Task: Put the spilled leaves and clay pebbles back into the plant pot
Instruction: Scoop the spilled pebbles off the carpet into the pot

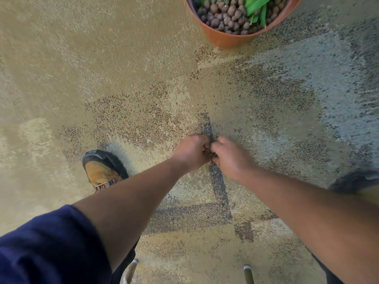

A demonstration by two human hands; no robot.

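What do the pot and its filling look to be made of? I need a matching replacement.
The plant pot looks like terracotta or terracotta-coloured plastic: smooth, matt orange-brown wall; the blur leaves it open. The filling looks like expanded clay pebbles: rounded, rough, dull brown balls. The floor looks like fine pebble aggregate, speckled and grainy.

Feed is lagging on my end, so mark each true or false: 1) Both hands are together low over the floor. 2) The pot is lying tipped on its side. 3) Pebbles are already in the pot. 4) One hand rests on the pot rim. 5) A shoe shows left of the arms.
1) True: the left hand and right hand meet, cupped round small brown bits.
2) False: the plant pot stands upright.
3) True: clay pebbles fill it, beside green leaves.
4) False: both hands are well away from it.
5) True: a tan shoe.
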